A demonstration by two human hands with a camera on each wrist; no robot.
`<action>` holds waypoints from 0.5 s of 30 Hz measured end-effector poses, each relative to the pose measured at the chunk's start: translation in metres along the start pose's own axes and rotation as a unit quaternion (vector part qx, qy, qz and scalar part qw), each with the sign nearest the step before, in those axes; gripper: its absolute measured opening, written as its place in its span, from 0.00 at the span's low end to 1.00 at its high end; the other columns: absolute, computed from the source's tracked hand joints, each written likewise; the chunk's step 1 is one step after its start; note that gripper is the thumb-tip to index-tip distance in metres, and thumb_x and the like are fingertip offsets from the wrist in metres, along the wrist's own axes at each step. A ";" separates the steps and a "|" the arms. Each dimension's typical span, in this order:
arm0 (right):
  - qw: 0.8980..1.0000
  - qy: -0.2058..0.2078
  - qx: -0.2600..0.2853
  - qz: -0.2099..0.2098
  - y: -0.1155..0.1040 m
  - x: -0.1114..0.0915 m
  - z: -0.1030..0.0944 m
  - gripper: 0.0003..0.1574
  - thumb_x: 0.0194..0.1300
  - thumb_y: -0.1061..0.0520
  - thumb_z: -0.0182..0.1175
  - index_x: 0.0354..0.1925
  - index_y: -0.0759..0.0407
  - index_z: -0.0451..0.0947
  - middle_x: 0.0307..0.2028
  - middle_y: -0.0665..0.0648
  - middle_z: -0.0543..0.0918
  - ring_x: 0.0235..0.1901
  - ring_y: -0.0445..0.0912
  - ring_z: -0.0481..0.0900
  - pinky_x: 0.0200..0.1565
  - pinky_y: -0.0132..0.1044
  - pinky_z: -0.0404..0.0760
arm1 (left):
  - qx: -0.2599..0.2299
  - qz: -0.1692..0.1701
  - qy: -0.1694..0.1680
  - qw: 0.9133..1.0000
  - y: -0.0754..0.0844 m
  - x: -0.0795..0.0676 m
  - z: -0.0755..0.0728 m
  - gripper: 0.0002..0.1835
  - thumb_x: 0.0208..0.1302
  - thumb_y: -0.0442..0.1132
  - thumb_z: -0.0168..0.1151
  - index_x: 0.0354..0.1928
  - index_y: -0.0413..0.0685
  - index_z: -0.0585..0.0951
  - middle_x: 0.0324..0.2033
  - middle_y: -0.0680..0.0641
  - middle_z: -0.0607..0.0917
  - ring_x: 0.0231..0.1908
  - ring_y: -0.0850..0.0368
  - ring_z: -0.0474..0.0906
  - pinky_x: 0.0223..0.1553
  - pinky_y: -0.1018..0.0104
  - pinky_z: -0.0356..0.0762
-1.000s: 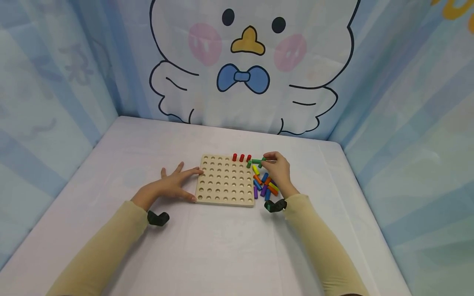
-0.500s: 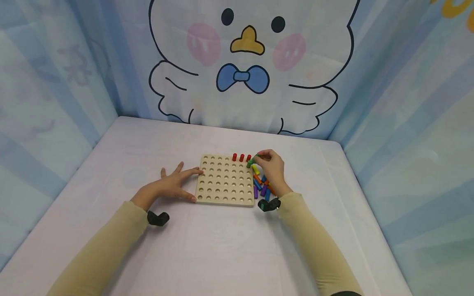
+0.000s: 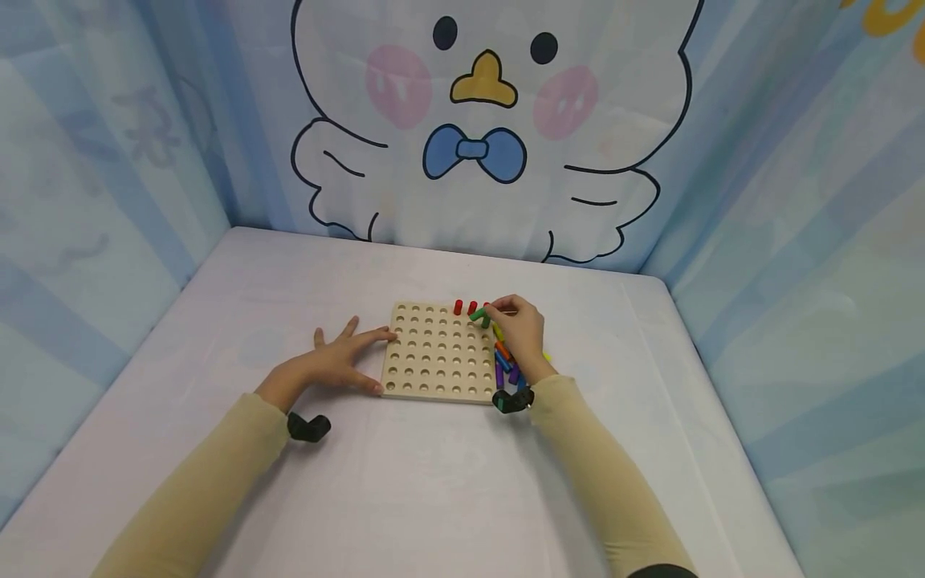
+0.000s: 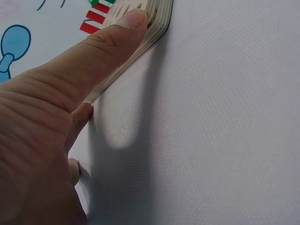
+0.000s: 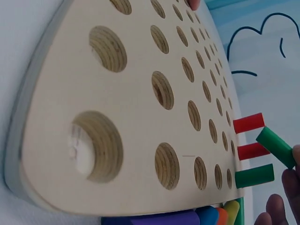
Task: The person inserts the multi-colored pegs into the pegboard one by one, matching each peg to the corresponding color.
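A pale wooden pegboard (image 3: 433, 394) with rows of round holes lies on the white table. My left hand (image 3: 328, 363) steadies its left side, thumb on the near corner and forefinger at the edge, the other fingers spread. Between thumb and fingertips my right hand (image 3: 523, 331) pinches a green peg (image 3: 478, 314), tilted above the board's far right part. In the right wrist view this green peg (image 5: 276, 147) slants close by an upright green peg (image 5: 254, 176) in a hole. Red pegs (image 3: 458, 307) stand along the far row, one partly hidden by the right hand.
Loose pegs (image 3: 503, 361) in blue, purple, orange and yellow lie along the board's right side, partly covered by my right hand and wrist. Behind the table (image 3: 405, 482) hangs a curtain (image 3: 473, 209) printed with a cartoon bird.
My right hand has carried the green peg leftward from beside the board to over its far right part, tilting it on the way. The left hand and board stay put.
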State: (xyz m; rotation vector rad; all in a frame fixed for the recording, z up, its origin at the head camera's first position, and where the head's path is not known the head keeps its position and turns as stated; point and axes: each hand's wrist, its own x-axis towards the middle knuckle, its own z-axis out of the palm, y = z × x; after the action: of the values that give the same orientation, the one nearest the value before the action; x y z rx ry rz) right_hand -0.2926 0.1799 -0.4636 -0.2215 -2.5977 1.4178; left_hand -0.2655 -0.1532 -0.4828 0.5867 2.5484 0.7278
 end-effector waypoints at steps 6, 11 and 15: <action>1.000 0.003 -0.027 -0.016 0.000 0.001 0.006 0.12 0.67 0.48 0.71 0.38 0.55 0.86 0.41 0.57 0.89 0.41 0.51 0.83 0.43 0.40 0.78 | -0.001 0.002 0.002 1.000 -0.001 -0.001 0.000 0.56 0.52 0.64 0.78 0.80 0.66 0.59 0.82 0.48 0.54 0.81 0.32 0.25 0.64 0.18 0.13; 0.998 0.004 -0.057 -0.026 0.000 0.002 0.010 0.11 0.67 0.48 0.71 0.38 0.54 0.86 0.39 0.55 0.90 0.39 0.48 0.84 0.41 0.37 0.78 | -0.005 0.002 -0.002 1.000 0.000 -0.002 0.000 0.56 0.52 0.64 0.78 0.81 0.66 0.59 0.83 0.49 0.52 0.80 0.33 0.24 0.64 0.19 0.12; 0.997 0.001 -0.072 -0.034 -0.003 0.001 0.011 0.10 0.68 0.49 0.70 0.38 0.54 0.86 0.39 0.54 0.89 0.38 0.47 0.84 0.41 0.36 0.78 | -0.003 0.005 0.000 1.000 0.000 -0.003 0.000 0.56 0.52 0.64 0.77 0.81 0.65 0.59 0.83 0.49 0.52 0.80 0.32 0.24 0.64 0.18 0.12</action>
State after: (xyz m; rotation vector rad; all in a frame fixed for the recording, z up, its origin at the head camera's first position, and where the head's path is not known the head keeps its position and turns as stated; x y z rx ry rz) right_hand -0.2962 0.1695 -0.4672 -0.1510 -2.6802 1.2103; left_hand -0.2630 -0.1546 -0.4822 0.5986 2.5445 0.7388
